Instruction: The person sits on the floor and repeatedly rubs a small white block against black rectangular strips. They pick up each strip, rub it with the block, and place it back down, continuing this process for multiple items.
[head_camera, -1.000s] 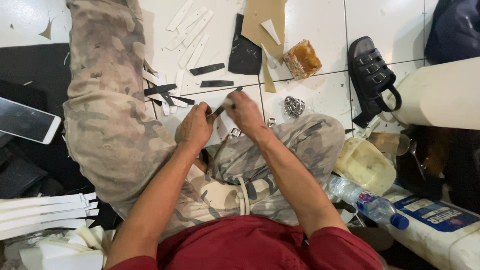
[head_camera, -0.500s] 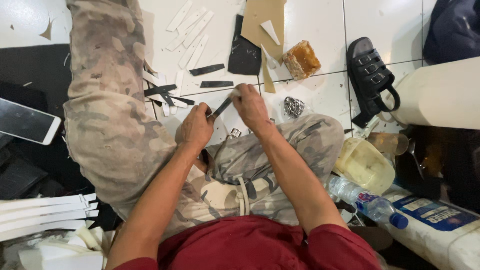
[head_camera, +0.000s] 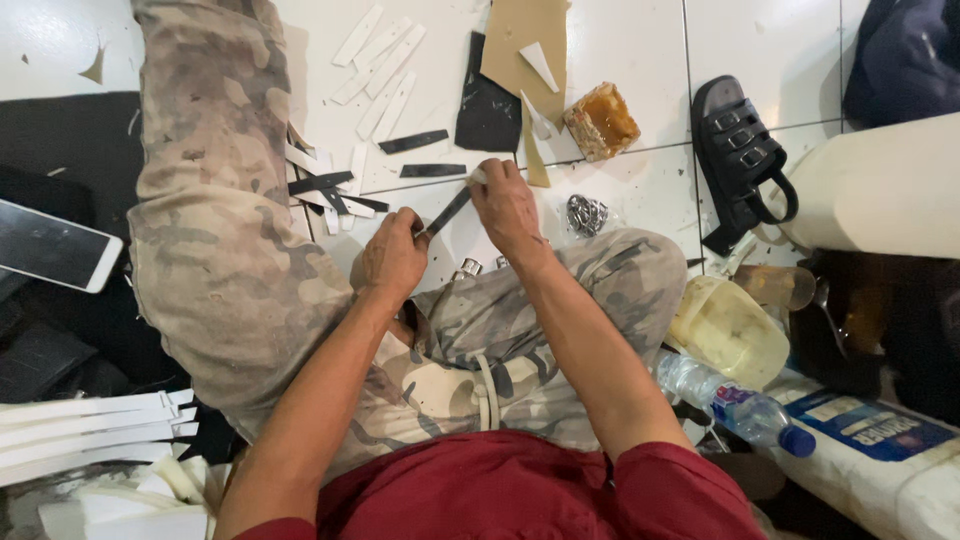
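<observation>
The left hand (head_camera: 393, 262) and right hand (head_camera: 507, 203) both gripped a dark strip (head_camera: 447, 212), one at each end, stretched between them above the white tiled floor (head_camera: 630, 60); more black and white strips (head_camera: 375, 75) lay scattered beyond; a black sandal (head_camera: 738, 150) sat far right.

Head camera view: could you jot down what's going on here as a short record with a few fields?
Setting: person seated on a white tiled floor, legs in camouflage trousers
Left hand: grips one end of a dark strip
Right hand: pinches the strip's other end
Ahead of hands: white strips, black strips, brown card sheet, amber block
Person's right: black sandal, plastic bottle, pale tub
Person's left: phone, stacked white strips
</observation>
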